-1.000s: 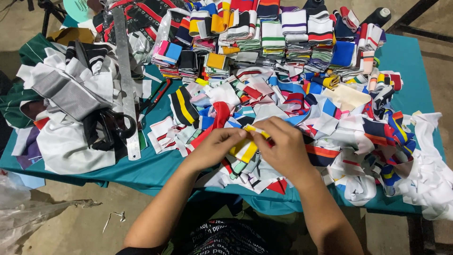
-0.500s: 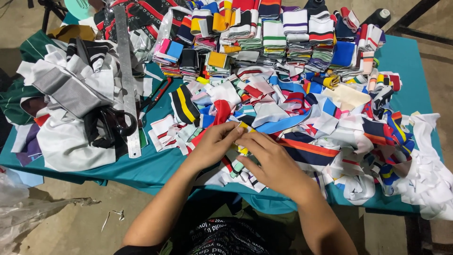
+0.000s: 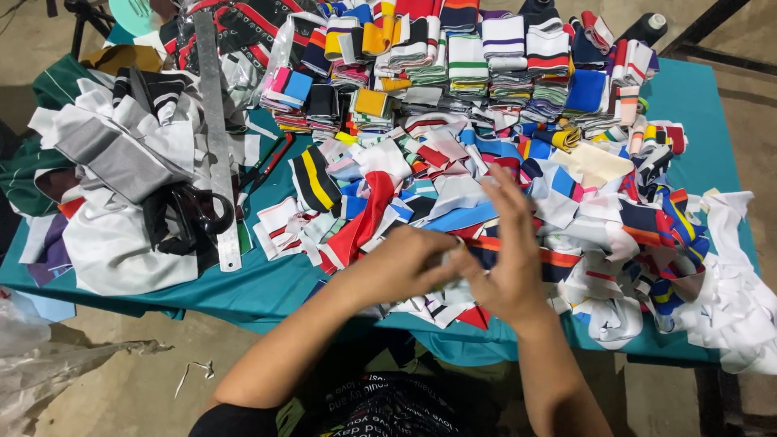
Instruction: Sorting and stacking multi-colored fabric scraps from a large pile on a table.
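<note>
**Two hands meet over a heap of striped cloth scraps**

The left hand point(image 3: 405, 267) and the right hand point(image 3: 506, 263) come together at the near edge of a teal table point(image 3: 243, 291), fingers touching one another above the scraps point(image 3: 453, 210). The left hand is curled, its fingertips pinched narrow where they meet the right palm; something small and pale seems caught between them, but it is too blurred to tell what it is. The right hand stands more upright, its fingers point(image 3: 506, 190) stretched up and slightly spread, the thumb side pressed to the left hand.

The scraps lie loose in a heap under and beyond the hands, spreading from the middle of the table to its right side: red, blue, white, orange and yellow striped pieces, overlapping at all angles. A black piece with a yellow stripe point(image 3: 314, 180) lies to the left of the heap.

At the far side, folded striped bands are stacked in neat piles point(image 3: 453, 65). On the left, a long metal ruler point(image 3: 217, 137) runs from far to near, and black scissors point(image 3: 190, 214) lie just beside its near end, on top of white and grey cloth point(image 3: 113, 162). A dark thread spool point(image 3: 647, 28) stands at the far right corner.
</note>
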